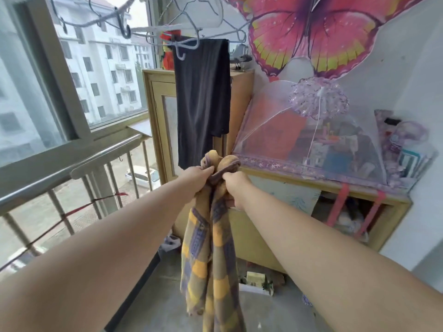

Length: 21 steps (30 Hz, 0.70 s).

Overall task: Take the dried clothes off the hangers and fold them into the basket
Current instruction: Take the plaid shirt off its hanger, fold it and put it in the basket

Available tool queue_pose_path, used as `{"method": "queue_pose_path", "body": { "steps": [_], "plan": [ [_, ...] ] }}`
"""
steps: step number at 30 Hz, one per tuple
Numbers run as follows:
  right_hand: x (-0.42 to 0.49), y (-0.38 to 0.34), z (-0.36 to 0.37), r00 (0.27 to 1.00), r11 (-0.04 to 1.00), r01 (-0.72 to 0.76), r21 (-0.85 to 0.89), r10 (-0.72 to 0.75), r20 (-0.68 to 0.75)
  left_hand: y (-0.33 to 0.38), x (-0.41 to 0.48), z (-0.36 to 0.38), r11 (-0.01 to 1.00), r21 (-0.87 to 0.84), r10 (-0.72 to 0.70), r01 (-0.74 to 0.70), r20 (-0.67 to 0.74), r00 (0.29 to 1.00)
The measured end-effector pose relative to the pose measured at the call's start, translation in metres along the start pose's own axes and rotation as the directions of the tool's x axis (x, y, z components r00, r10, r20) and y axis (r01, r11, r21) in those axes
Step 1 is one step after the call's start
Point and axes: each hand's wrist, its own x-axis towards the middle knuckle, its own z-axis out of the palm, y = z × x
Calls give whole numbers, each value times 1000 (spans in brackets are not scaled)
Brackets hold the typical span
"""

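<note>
Gripping a yellow-and-purple checked cloth (211,255) at centre frame, I hold its bunched top between both fists, and the rest hangs straight down toward the bottom edge. My left hand (200,177) has its fingers curled tight and pinching the fabric on the left side; my right hand (236,185) does the same just beside it, fingers pressed closed around the gathered cloth. Directly above, a dark garment (202,99) hangs folded over a white hanger (189,44) on the line. Behind it stands a wooden cabinet (158,111). At the right, a lilac mesh food cover (309,137) sits on a low wooden surface (335,186), beneath a pink butterfly kite (318,27) on the wall. A metal railing (72,173) runs along the left.
</note>
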Motion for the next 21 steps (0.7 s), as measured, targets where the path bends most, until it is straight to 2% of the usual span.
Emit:
{"method": "queue_pose_path", "body": {
  "steps": [2, 5, 7, 9, 11, 12, 13, 14, 15, 17, 18, 19, 20, 21],
  "plan": [
    [-9, 0, 3, 995, 999, 19, -37, -15, 102, -5, -1, 1, 997, -65, 33, -29, 56, 998],
    [-17, -2, -4, 970, 998, 59, 14, -60, 236, -12, -1, -7, 984, -178, 56, -15, 227, 972],
    [-18, -3, -5, 953, 997, 61, 41, -70, 295, -18, -2, -13, 990, -137, 67, -23, 326, 943],
    [-13, 1, -7, 931, 998, 36, 48, -51, 361, -26, 2, -17, 997, -73, 52, -28, 360, 932],
    [-9, 6, -9, 920, 991, 102, -82, -63, 387, -31, 4, -19, 998, -61, 50, -30, 352, 935],
    [-6, 8, -12, 924, 963, 185, -197, -102, 368, -34, 5, -21, 997, -65, 50, -29, 343, 938],
    [-3, 8, -15, 927, 889, 298, -346, -183, 329, -36, 4, -22, 997, -65, 52, -32, 339, 939],
    [-2, 7, -16, 908, 749, 417, -515, -311, 282, -39, 6, -23, 997, -70, 56, -34, 341, 938],
    [-3, 6, -18, 853, 555, 495, -668, -456, 253, -40, 6, -24, 996, -75, 65, -42, 340, 938],
    [-6, 4, -18, 672, 141, 516, -845, -679, 297, -40, 4, -24, 995, -66, 96, -78, 351, 932],
    [-7, 3, -18, 600, -41, 510, -859, -698, 390, -38, 2, -23, 993, -37, 115, -109, 366, 923],
    [-8, 0, -16, 565, -196, 518, -833, -653, 505, -37, -1, -21, 990, -10, 135, -142, 383, 914],
    [-9, -2, -14, 565, -305, 523, -796, -575, 592, -35, -4, -18, 985, 8, 154, -172, 401, 903],
    [-9, -5, -11, 574, -366, 536, -761, -502, 646, -33, -7, -15, 980, 27, 169, -197, 412, 895]
  ]
}}
